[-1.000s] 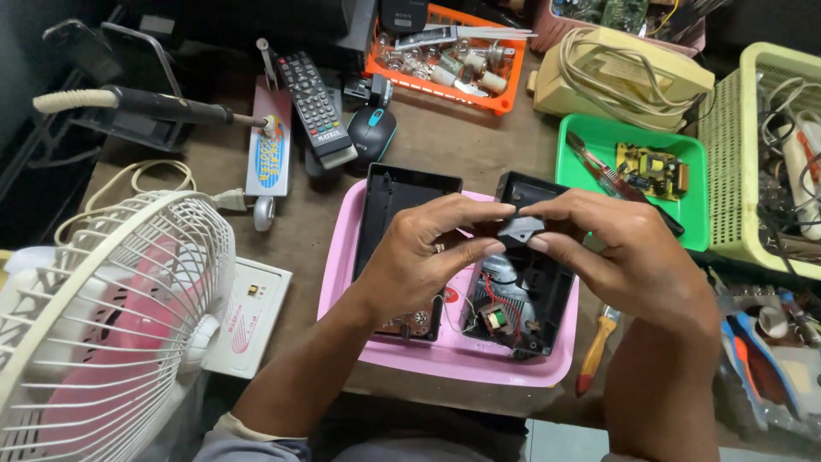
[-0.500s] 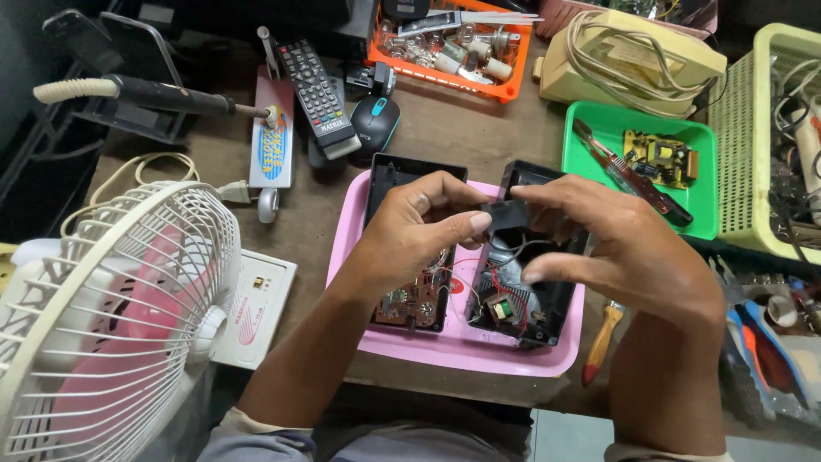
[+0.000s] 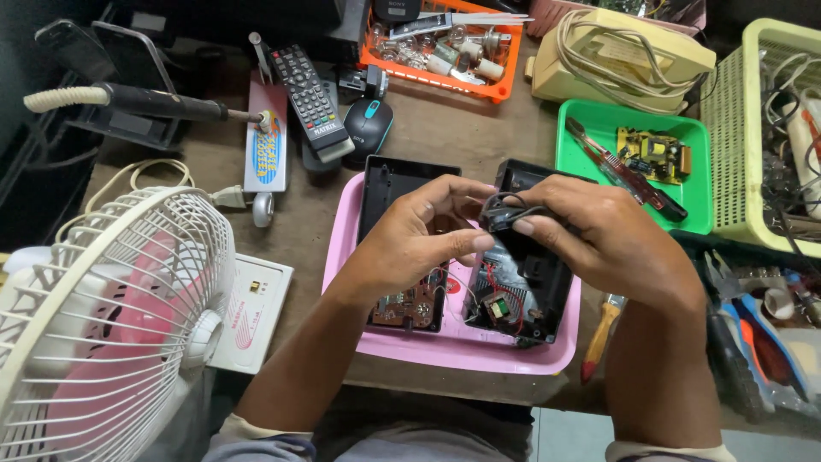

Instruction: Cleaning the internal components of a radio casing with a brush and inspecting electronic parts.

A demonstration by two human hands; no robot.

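Above the pink tray point(image 3: 445, 346): both hands meet, pinching one small black part with a coiled black wire point(image 3: 505, 210).
Left hand point(image 3: 419, 235): fingers curled, thumb and fingertips closed on the near side of the black part.
Right hand point(image 3: 599, 235): closed around the part's far side, forefinger laid over the wire.
Inside the tray, left: an open black casing half point(image 3: 402, 184) with a brown circuit board point(image 3: 406, 304) at its near end.
Inside the tray, right: the other black casing half point(image 3: 522, 287), red wires and a small transformer showing.
Beyond the tray: a remote control point(image 3: 308, 98) and a black mouse point(image 3: 368, 128).
Right of the tray: a green tray point(image 3: 697, 175) with a yellow-green board, and a screwdriver point(image 3: 599, 334) at the tray's near right corner.
Left of the tray: a white table fan point(image 3: 103, 316).
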